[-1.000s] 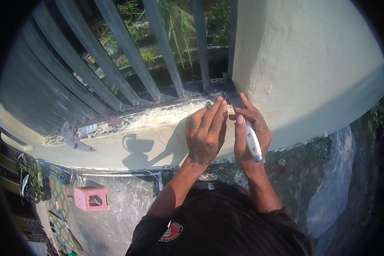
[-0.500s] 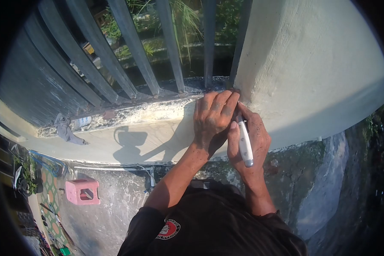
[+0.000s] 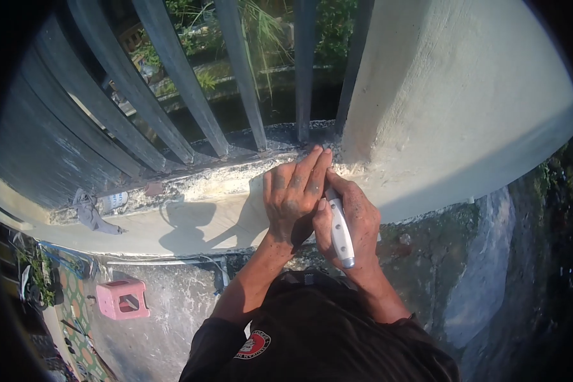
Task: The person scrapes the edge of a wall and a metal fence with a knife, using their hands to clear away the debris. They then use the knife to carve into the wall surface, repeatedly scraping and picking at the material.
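Observation:
My right hand [image 3: 356, 219] is wrapped round the white riveted handle of a tool [image 3: 341, 230]; its metal butt points down toward me, and the working end is hidden behind my fingers. Right beside it, my left hand [image 3: 296, 197] lies palm down at the wall's ledge [image 3: 229, 182], fingers extended toward the foot of the grey metal bars [image 3: 245, 76]. What lies under the left palm cannot be seen. Both hands are close to the corner where the ledge meets the pale pillar [image 3: 465, 95].
A grey rag [image 3: 90, 211] and a white cup-like item [image 3: 115, 201] lie on the ledge at the left. Below, a pink stool [image 3: 122, 298] stands on the concrete ground [image 3: 172, 325]. Plants [image 3: 200, 32] grow behind the bars.
Both hands have shifted left and slightly down in the view, with the tool still in my right hand. The fingers of my left hand are now straighter.

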Demonstrator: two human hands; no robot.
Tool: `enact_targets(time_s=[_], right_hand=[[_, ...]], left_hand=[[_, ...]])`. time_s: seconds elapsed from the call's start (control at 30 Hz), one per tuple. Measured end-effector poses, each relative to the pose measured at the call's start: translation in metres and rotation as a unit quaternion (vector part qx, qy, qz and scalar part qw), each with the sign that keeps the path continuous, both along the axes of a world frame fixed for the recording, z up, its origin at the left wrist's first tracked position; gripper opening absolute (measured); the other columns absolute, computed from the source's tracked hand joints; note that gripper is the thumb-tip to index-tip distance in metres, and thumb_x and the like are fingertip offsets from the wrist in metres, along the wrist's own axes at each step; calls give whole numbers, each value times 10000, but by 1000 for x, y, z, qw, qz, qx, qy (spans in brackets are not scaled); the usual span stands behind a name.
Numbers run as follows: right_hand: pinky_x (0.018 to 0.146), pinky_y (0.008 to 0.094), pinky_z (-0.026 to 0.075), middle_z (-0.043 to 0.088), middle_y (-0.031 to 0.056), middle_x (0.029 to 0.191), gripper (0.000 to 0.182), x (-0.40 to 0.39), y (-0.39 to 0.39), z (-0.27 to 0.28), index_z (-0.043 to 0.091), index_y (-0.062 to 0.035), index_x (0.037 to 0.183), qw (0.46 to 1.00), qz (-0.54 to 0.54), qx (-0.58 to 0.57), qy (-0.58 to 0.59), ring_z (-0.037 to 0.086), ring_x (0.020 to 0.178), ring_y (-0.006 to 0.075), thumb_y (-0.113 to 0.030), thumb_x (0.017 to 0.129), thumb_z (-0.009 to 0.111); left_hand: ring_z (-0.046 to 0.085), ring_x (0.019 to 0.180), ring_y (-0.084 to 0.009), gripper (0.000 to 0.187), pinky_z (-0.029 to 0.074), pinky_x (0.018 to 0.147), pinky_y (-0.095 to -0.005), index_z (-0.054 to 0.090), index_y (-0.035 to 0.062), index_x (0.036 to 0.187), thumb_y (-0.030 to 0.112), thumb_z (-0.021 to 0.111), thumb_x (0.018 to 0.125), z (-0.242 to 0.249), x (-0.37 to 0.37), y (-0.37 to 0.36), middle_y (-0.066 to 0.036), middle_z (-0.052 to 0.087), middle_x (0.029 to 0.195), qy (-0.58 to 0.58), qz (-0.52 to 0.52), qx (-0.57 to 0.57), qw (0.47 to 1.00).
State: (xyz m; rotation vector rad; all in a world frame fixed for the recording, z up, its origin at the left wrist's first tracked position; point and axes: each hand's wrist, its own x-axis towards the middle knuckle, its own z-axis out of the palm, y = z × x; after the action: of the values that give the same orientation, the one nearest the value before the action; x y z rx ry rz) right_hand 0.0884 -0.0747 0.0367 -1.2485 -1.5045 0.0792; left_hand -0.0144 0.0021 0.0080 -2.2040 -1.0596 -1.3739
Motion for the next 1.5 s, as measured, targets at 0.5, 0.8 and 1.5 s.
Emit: enact_targets(time_s=[0.5, 0.8, 1.5], right_hand=[[850, 433, 595, 723, 257, 1095, 374, 17, 3, 12, 673, 76, 1230, 995, -58, 14, -78, 756, 952, 383, -117, 911, 650], [720, 414, 561, 684, 218, 931, 303, 3, 0, 9, 663, 76, 1128, 999, 4, 2, -45, 711, 783, 356, -118, 895, 647], [554, 403, 422, 516, 153, 735, 105, 7, 7, 3, 650, -12, 871, 999, 33, -16, -37, 519, 612, 297, -61, 783, 680]], left_hand=[[627, 1116, -165, 333, 480, 932, -370, 766, 103, 1222, 196, 733, 904, 0, 24, 10, 20, 730, 1213, 2, 1, -9, 1000], [630, 998, -141, 395, 477, 908, -365, 766, 104, 1282, 167, 757, 892, -4, 2, 2, 35, 746, 1259, 8, 27, 9, 1000], [561, 844, -130, 394, 429, 737, -318, 741, 135, 1315, 211, 732, 929, -9, 9, 15, 34, 748, 1291, 17, -31, -3, 999]])
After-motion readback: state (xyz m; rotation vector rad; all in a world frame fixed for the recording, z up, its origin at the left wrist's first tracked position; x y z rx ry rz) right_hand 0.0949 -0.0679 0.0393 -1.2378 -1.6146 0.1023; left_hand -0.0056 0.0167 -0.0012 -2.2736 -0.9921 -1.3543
